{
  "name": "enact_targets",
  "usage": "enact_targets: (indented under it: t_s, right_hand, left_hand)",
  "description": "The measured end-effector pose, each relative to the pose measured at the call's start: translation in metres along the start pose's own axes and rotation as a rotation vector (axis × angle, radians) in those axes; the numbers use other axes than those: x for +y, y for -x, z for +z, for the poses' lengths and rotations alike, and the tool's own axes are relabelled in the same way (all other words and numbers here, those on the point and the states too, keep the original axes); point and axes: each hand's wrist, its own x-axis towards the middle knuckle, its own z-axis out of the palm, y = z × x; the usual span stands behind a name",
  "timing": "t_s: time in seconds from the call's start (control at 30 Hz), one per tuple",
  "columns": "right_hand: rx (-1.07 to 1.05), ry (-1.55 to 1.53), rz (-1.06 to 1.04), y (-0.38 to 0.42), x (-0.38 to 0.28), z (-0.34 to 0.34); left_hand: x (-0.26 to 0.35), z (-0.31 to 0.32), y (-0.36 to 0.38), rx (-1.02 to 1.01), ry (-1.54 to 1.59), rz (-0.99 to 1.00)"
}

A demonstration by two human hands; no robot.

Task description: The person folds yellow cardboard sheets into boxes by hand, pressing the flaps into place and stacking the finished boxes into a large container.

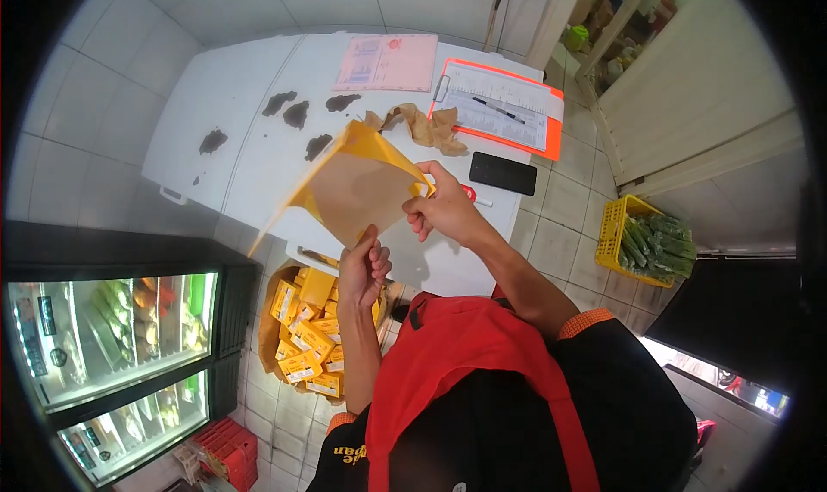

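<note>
Over the white table I hold a yellow cardboard box (357, 186), part folded, its plain greyish-brown inside facing me and a long flap angling down to the left. My left hand (366, 266) is closed, pinching the near edge of the card between thumb and fingers. At the right-hand corner, my right hand (444, 203) grips the card with bent fingers. Crumpled brown paper (422, 128) lies just beyond the box. Close to my right hand are a black phone (503, 174) and a red and white object (476, 196), partly hidden.
An orange clipboard (551, 134) with papers and a pen (498, 109) lies beside a pink sheet (386, 63) on the table (258, 160). Below left, a carton (269, 324) holds several yellow boxes. A lit fridge (121, 341) stands left; a yellow crate (612, 233) of green vegetables, right.
</note>
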Motion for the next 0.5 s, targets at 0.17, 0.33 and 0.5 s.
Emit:
enact_targets:
  t_s: [0.17,0.33,0.5]
  right_hand:
    - [0.267,0.755,-0.443,-0.012,0.017,-0.002]
    - [0.490,0.864,-1.079,-0.046,0.034,-0.003]
    - [0.323,0.932,-0.541,-0.022,0.014,0.009]
  left_hand:
    - [-0.008,-0.018,-0.003,0.082,-0.194,-0.038]
    - [-0.014,-0.033,0.003,0.153,-0.507,0.008]
    - [-0.025,-0.053,0.006,0.491,-1.054,0.531]
